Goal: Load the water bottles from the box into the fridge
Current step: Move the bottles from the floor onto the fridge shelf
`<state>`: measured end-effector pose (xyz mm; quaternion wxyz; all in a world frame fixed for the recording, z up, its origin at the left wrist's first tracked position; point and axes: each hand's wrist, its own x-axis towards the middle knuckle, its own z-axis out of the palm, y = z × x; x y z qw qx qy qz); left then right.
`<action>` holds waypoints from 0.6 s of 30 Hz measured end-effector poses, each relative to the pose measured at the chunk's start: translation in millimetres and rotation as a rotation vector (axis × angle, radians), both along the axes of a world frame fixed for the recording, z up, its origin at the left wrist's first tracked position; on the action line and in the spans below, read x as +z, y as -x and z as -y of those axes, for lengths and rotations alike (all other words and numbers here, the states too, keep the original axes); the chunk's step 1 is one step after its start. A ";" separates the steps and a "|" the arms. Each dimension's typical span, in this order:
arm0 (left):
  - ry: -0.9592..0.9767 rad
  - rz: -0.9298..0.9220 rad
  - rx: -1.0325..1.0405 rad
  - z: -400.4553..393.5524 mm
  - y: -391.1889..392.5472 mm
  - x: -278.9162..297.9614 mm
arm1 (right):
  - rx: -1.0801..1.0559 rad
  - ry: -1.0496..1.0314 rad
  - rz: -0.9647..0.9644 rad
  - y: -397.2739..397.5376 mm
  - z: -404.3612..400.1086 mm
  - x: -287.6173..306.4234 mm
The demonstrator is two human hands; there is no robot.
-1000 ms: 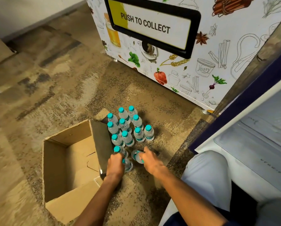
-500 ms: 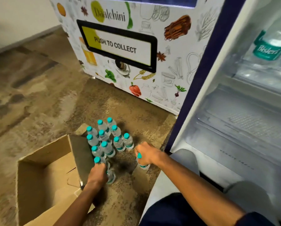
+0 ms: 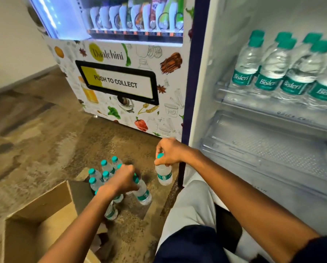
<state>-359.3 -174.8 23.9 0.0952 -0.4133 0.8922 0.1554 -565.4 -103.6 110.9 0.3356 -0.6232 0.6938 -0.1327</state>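
Observation:
My right hand (image 3: 169,151) grips a small water bottle (image 3: 164,174) by its teal cap and neck, and the bottle hangs upright above the floor beside the fridge's edge. My left hand (image 3: 123,178) holds another bottle (image 3: 142,192) by its neck, tilted, over a cluster of several teal-capped bottles (image 3: 104,172) standing on the carpet. One more bottle (image 3: 111,211) shows under my left forearm. The open fridge (image 3: 202,88) on the right has a row of several bottles (image 3: 284,73) on its upper shelf and a bare shelf (image 3: 269,147) below.
An open cardboard box (image 3: 39,209) stands on the carpet at the lower left, with nothing visible inside it. A vending machine (image 3: 121,82) stands behind the bottles, against the fridge's left side. My knee (image 3: 191,204) is between the bottles and the fridge.
Both hands have lifted off the floor, each with a bottle. My right hand has carried its bottle up and toward the fridge. My view has swung up and right, showing the stocked shelf.

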 end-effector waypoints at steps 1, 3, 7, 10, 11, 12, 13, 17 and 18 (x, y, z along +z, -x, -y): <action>-0.001 -0.015 -0.034 0.7 7.9 13.1 | -0.027 0.014 0.000 3.5 -3.0 8.0; 0.006 -0.034 -0.118 -1.0 24.2 40.7 | -0.079 0.065 0.002 12.2 -12.3 24.9; -0.025 -0.083 -0.250 -10.3 53.4 93.8 | -0.154 0.161 0.003 31.6 -34.0 58.4; -0.036 -0.148 -0.314 -23.6 73.2 127.5 | -0.222 0.212 0.007 47.6 -54.7 83.1; -0.047 -0.175 -0.348 -28.8 78.9 137.7 | -0.245 0.220 0.003 52.7 -61.3 91.0; -0.052 -0.200 -0.394 -35.3 85.7 148.8 | -0.272 0.229 -0.003 58.7 -69.3 99.4; -0.055 -0.223 -0.433 -41.3 92.2 158.9 | -0.297 0.237 -0.008 64.7 -76.7 107.4; -0.047 -0.310 -0.570 -59.2 118.2 193.0 | -0.392 0.275 -0.026 89.4 -105.4 142.4; -0.025 -0.331 -0.613 -63.3 125.7 200.4 | -0.416 0.284 -0.037 95.3 -112.7 151.4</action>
